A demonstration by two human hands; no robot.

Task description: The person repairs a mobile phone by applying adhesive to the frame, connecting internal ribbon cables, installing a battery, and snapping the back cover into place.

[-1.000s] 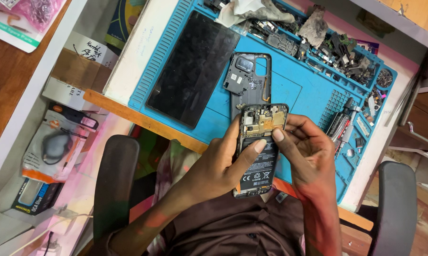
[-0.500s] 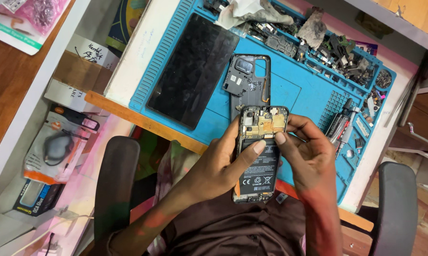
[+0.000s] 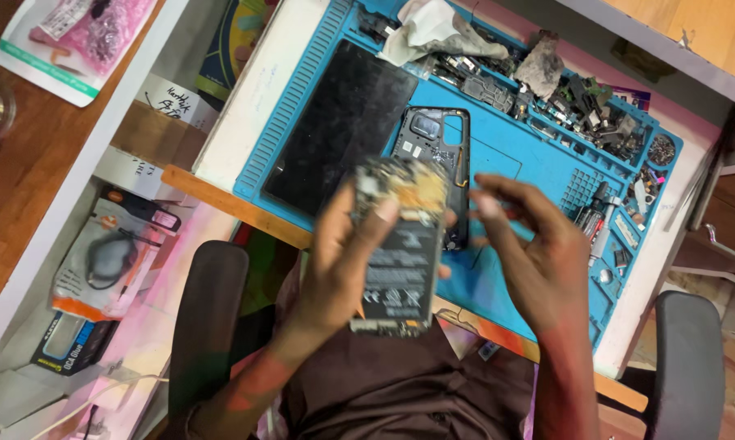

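Note:
My left hand (image 3: 339,261) grips an opened phone (image 3: 400,244) with its back off, showing the black battery and the circuit board at the top; the thumb rests near the board. My right hand (image 3: 530,253) hovers just right of the phone, fingers spread and blurred, holding nothing that I can make out. Behind the phone, a black phone back frame (image 3: 432,138) lies on the blue repair mat (image 3: 530,167). A dark screen panel (image 3: 343,130) lies flat on the mat's left half.
Several small phone parts and tools fill the mat's trays along the far edge (image 3: 595,106), with a crumpled cloth (image 3: 432,28). Boxes and packaged items (image 3: 107,261) sit on a shelf at left. Chair armrests (image 3: 208,326) flank my lap.
My right hand has come off the top of the phone and moved right, fingers spreading. The left hand has kept hold of the phone.

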